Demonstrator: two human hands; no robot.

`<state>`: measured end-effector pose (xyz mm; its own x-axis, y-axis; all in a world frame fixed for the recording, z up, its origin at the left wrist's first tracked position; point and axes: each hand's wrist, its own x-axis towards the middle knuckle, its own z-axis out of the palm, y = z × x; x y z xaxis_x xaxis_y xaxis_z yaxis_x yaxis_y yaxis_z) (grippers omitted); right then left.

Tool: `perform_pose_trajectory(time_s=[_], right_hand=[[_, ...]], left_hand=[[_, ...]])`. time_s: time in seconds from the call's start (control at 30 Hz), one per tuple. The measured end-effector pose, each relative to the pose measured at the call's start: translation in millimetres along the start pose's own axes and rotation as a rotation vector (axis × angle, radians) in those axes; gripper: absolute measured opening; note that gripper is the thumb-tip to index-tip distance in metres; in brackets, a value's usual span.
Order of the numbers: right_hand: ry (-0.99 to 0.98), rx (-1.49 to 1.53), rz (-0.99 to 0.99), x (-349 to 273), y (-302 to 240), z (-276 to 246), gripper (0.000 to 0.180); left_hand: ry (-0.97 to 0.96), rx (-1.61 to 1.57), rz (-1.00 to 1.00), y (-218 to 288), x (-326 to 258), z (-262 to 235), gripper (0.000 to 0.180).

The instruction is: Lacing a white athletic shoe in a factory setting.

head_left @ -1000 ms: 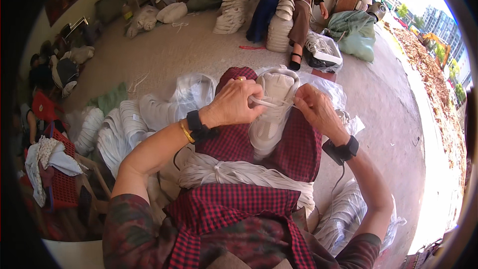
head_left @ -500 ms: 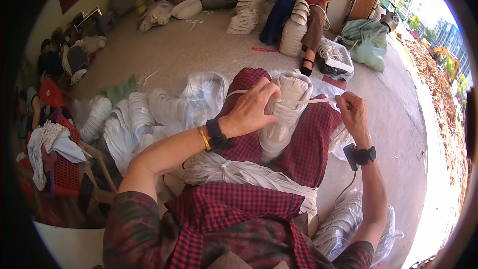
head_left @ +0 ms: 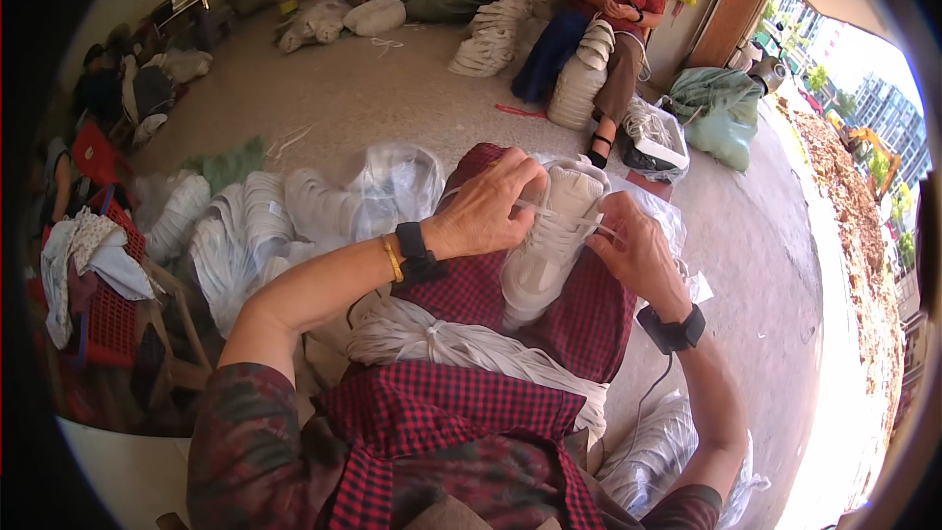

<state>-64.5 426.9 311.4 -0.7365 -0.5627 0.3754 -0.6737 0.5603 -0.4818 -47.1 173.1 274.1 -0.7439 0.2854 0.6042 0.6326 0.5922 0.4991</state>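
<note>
A white shoe upper point(head_left: 538, 280) lies on my lap over a red-and-black checked apron point(head_left: 446, 397), its tongue end pointing away from me. A flat white shoelace point(head_left: 543, 210) runs through the upper's eyelets. My left hand point(head_left: 488, 206) is closed at the upper's left side, pinching the lace between thumb and fingers. On the other side my right hand point(head_left: 638, 250) pinches a lace strand close to the eyelets. A thick tied bundle of white laces point(head_left: 442, 342) rests across my lap, nearer to my body.
Plastic-wrapped stacks of white uppers point(head_left: 240, 245) lie to my left, beside a red plastic chair point(head_left: 108, 280) with cloths. Another bagged stack point(head_left: 653, 461) sits at lower right. Ahead, a seated person point(head_left: 613, 5) handles uppers near a box of laces point(head_left: 655, 132) and a green sack point(head_left: 716, 113).
My right hand has come in from the right, where it held the lace stretched out, to the upper's right edge. My left hand has shifted slightly left, off the upper's face.
</note>
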Motion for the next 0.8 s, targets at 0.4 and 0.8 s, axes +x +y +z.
perform_pose_trajectory(time_s=[0.4,0.8], right_hand=[[-0.020,-0.057,0.001,13.4,-9.4,21.0,0.023],[0.015,0.039,0.028,17.3,-4.7,22.4,0.016]], left_hand=[[-0.200,0.421,0.434,-2.3,23.8,-24.9,0.027],[-0.390,0.344,0.297,1.1,30.7,-24.1,0.018]])
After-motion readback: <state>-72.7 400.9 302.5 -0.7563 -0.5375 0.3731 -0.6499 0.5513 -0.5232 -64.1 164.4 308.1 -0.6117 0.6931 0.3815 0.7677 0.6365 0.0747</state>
